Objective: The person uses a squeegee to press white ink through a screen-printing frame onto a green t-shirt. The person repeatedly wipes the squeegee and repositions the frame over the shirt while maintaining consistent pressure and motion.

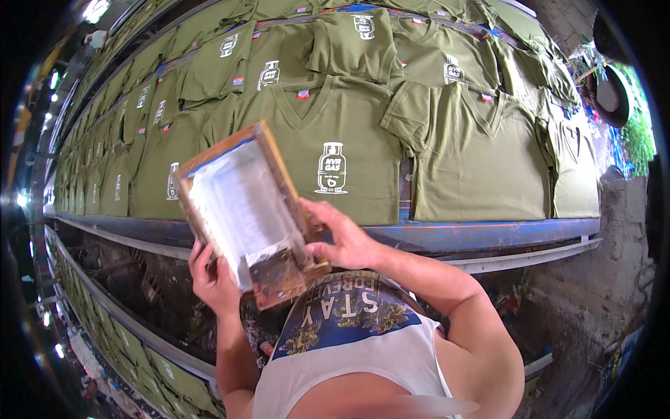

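So we've got a wooden frame in both hands, our left grip clamped on its lower left edge and our right grip clamped on its right side, fingers on the far side of the rail and thumb on the near one. We can't tell how far the left fingers reach around behind. The frame is right there between the two grips, tilted so its top leans off to the left, and its pale panel is blurry with whitish smears. At its lower end, between our grips, there's a brownish piece; we can't make out exactly what it is. Just past the right grip lies an olive V-neck shirt with a white gas-cylinder print on it, and the frame covers some of its left side. Off to the right of that grip there's another olive shirt, its visible front plain, with a small red and white label at the collar. They're both on a long worktop with a blue edge, and more olive shirts sit in rows beyond. Below and left of our left grip runs a metal rail with more green cloth beside it. Nearer to us than both grips is our white tank top with its dark printed panel.
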The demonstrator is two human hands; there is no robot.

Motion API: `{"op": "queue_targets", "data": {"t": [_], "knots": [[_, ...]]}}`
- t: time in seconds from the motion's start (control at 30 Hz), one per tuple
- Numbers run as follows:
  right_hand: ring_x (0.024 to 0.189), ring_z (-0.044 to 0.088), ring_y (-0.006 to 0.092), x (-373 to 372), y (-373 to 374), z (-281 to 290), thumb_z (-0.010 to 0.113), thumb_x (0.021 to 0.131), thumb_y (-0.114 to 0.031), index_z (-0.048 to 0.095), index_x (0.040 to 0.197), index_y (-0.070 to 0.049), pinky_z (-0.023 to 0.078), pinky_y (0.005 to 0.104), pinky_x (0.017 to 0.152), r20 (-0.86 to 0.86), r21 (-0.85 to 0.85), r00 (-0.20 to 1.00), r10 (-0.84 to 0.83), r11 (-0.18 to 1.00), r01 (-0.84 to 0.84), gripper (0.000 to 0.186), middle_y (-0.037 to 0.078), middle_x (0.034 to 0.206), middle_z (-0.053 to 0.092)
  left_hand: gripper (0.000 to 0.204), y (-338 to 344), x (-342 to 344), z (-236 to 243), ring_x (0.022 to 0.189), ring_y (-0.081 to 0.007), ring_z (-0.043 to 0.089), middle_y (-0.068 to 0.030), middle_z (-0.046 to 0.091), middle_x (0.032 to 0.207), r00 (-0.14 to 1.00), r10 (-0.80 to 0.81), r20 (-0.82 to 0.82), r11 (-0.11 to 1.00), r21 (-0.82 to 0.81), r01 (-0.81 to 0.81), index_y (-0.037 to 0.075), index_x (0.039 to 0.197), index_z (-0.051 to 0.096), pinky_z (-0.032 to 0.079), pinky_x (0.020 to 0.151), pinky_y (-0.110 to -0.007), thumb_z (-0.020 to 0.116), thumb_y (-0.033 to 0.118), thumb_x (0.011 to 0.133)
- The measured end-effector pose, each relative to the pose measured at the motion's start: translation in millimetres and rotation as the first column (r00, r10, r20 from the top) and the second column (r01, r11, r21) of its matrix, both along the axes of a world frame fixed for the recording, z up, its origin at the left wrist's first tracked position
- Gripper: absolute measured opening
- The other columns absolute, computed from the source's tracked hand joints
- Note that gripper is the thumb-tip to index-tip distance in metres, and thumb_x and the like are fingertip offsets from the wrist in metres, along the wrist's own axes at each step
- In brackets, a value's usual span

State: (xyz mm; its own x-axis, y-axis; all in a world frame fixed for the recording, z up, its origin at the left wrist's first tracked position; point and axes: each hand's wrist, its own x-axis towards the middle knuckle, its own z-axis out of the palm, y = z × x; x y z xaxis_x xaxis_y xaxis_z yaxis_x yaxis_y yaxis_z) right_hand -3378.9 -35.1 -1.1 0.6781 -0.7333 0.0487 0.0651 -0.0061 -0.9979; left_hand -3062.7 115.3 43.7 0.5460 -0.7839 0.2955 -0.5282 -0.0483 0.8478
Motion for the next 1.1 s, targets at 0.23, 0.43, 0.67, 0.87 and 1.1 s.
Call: {"op": "queue_targets", "data": {"t": [0.23,0.43,0.67,0.87,1.1], "knots": [[0.137,0.061,0.0354,37,39,16,0.087,0.103,-0.020,0.036,0.182,-0.007,0.057,0.0489,0.116,0.094,0.016,0.967,0.236,0.971,-0.238,0.095,0.020,0.155,0.056,0.038,111,-8,30,0.150,-0.0323,0.062,-0.0248,0.052,0.175,0.986,0.159,0.045,0.987,0.016,-0.160,-0.007,0.146,0.071,0.055,0.122,-0.045,0.069,-0.010,0.109],[0.135,0.058,0.0307,36,71,25,0.083,0.107,-0.017,0.029,0.185,-0.010,0.057,0.0471,0.115,0.017,-0.038,0.969,0.246,0.969,-0.245,0.095,0.016,0.157,0.051,0.041,136,-1,15,0.155,-0.0340,0.059,-0.0246,0.052,0.176,0.991,0.120,-0.065,0.991,-0.049,-0.124,-0.006,0.146,0.069,0.054,0.126,-0.047,0.068,-0.013,0.105],[0.139,0.057,0.0251,2,120,34,0.079,0.112,-0.017,0.023,0.187,-0.010,0.055,0.0472,0.120,-0.001,0.133,0.988,0.157,0.979,-0.155,0.095,0.011,0.162,0.045,0.053,140,-8,-14,0.156,-0.0345,0.059,-0.0237,0.056,0.173,0.973,0.027,-0.231,0.996,-0.082,-0.047,-0.005,0.144,0.071,0.056,0.124,-0.047,0.069,-0.021,0.094],[0.147,0.056,0.0249,-43,151,30,0.078,0.113,-0.018,0.020,0.188,-0.012,0.051,0.0466,0.124,-0.076,0.171,0.997,0.029,0.985,-0.015,0.095,0.011,0.172,0.043,0.046,131,-37,-22,0.152,-0.0311,0.064,-0.0237,0.061,0.169,0.965,-0.036,-0.261,0.998,-0.060,0.021,-0.005,0.137,0.077,0.056,0.122,-0.043,0.070,-0.018,0.094],[0.150,0.051,0.0252,-122,141,29,0.080,0.111,-0.020,0.028,0.186,-0.009,0.041,0.0447,0.131,0.070,0.189,0.984,-0.162,0.971,0.146,0.091,0.012,0.167,0.046,0.044,84,-119,-14,0.151,-0.0322,0.065,-0.0246,0.060,0.171,0.963,-0.138,-0.232,0.989,-0.079,0.123,-0.006,0.136,0.077,0.059,0.119,-0.043,0.070,-0.018,0.094]]}}
